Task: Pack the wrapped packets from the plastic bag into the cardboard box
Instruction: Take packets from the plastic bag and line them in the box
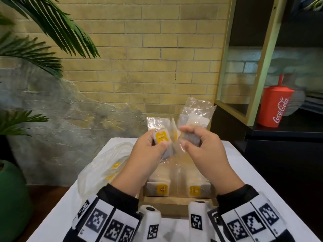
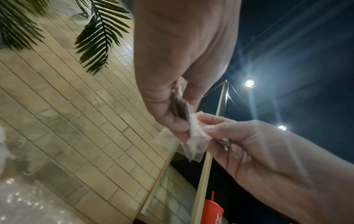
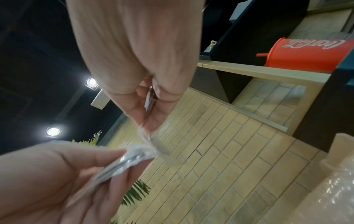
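Both hands are raised above the cardboard box in the head view. My left hand grips a small stack of wrapped packets with a yellow label on top. My right hand pinches a grey wrapped packet right beside it, and the clear wraps touch between the hands. In the left wrist view my left hand pinches thin packets. In the right wrist view my right hand pinches its packet. Two packed stacks lie in the box. The plastic bag lies left of it with packets inside.
Box and bag sit on a white table. Clear wrappers stand upright at the box's far side. A red Coca-Cola cup stands on a dark shelf at the right. Palm fronds and a green pot are at the left.
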Demonstrator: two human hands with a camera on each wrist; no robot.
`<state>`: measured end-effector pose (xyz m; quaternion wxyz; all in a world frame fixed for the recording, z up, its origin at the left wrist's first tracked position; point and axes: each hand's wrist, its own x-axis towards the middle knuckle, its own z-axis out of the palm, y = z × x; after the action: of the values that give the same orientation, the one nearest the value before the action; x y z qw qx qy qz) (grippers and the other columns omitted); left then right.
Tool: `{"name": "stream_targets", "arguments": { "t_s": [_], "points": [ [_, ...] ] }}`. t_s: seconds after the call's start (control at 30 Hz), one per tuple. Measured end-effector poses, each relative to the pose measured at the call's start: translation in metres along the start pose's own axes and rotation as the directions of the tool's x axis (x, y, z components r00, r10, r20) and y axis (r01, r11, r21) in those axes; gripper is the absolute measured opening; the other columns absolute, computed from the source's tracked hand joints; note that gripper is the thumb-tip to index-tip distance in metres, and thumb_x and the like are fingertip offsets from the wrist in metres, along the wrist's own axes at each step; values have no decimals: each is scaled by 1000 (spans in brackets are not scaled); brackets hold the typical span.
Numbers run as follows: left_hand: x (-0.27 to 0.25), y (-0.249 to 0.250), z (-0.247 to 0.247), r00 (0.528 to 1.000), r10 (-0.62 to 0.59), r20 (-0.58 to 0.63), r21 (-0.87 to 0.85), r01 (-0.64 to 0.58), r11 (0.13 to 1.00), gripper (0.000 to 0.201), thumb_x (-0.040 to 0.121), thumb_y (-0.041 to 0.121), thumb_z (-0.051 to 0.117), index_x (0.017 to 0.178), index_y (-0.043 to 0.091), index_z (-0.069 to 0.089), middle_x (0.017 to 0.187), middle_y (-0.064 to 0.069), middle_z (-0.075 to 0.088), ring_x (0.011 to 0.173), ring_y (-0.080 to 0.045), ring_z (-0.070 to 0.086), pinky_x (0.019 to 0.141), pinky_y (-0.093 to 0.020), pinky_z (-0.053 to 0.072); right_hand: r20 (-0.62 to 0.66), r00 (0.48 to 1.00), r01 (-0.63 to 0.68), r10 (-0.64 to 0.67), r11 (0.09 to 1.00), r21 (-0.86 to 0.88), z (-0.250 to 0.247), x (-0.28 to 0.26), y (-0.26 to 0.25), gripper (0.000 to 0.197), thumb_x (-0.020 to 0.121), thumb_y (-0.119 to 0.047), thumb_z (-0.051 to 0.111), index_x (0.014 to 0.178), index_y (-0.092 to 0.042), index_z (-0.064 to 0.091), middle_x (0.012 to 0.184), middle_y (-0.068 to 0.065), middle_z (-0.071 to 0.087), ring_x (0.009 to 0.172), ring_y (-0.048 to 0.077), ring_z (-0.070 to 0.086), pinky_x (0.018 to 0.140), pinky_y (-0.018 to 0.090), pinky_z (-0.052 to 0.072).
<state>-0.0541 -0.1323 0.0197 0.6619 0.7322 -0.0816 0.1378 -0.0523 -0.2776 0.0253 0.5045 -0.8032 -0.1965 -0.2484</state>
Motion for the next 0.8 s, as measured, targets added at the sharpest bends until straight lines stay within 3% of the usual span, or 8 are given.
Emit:
{"name": "stream_targets", "arguments": {
  "t_s": [0.1, 0.2, 0.23, 0.3, 0.4, 0.5, 0.67, 0.8],
  "points": [
    [5, -4, -11, 992, -3, -124, 42, 8, 999, 51, 87, 9, 60, 130, 29, 40, 110, 0, 61, 84, -15, 59, 74, -33, 50, -15, 1000, -12, 14, 996, 90, -12, 3, -1, 35, 83, -6, 65, 98, -38, 60, 91, -21, 60, 81, -13, 56, 68, 2, 45],
    [7, -1, -22, 981, 19, -192, 101, 0, 995, 68, 86, 6, 61, 130, 44, 26, 135, -8, 50, 81, -16, 61, 73, -37, 55, 68, 996, -67, 57, 986, 154, -24, 4, -2, 29, 83, -7, 65, 87, -35, 67, 84, -16, 67, 77, -9, 60, 69, 9, 50],
    [9, 0, -24, 980, 18, -197, 134, 9, 991, 64, 86, 4, 60, 127, 42, 28, 131, -9, 52, 71, -16, 57, 67, -34, 53, 107, 992, -84, 66, 981, 176, -28, 5, -2, 26, 83, -6, 65, 82, -32, 70, 80, -13, 69, 76, -5, 61, 69, 12, 52],
    [11, 0, -28, 990, 16, -143, 158, 7, 987, 42, 86, -1, 56, 108, 34, 47, 90, -2, 61, 57, -16, 47, 56, -26, 44, 176, 982, -112, 75, 971, 211, -34, 4, -3, 27, 82, -4, 65, 74, -28, 72, 75, -12, 71, 73, 1, 63, 69, 15, 53],
    [8, 5, -27, 999, -36, 20, 184, 32, 982, 31, 85, -8, 46, 77, 16, 65, 42, 6, 42, 38, -7, 33, 41, -14, 32, 226, 970, -141, 90, 964, 225, -37, 5, 0, 33, 83, 0, 64, 67, -28, 73, 71, -9, 71, 71, 5, 63, 69, 17, 52],
    [1, 11, -22, 988, -65, 142, 190, 37, 981, 29, 91, 3, 45, 79, 9, 70, 41, 10, 50, 36, -4, 34, 40, -10, 32, 278, 957, -149, 80, 960, 236, -36, 5, -1, 33, 83, 6, 62, 70, -22, 72, 66, -6, 68, 65, 2, 61, 63, 15, 51],
    [-7, 10, -19, 949, -18, 313, 272, -71, 960, 53, 77, 64, 56, 89, 16, 74, 90, 6, 72, 74, 3, 60, 67, -12, 42, 323, 946, -134, 13, 926, 353, -37, 4, -3, 28, 81, 12, 59, 72, -13, 67, 70, -1, 62, 64, 4, 59, 59, 15, 51],
    [-5, 1, -17, 885, -14, 465, 351, -170, 921, 50, 51, 69, 69, 69, 22, 67, 64, 3, 48, 60, -9, 44, 59, -23, 33, 323, 946, -125, -15, 905, 407, -35, 5, -2, 26, 81, 14, 57, 74, -10, 63, 71, -4, 61, 66, 3, 58, 60, 16, 52]
  ]
}}
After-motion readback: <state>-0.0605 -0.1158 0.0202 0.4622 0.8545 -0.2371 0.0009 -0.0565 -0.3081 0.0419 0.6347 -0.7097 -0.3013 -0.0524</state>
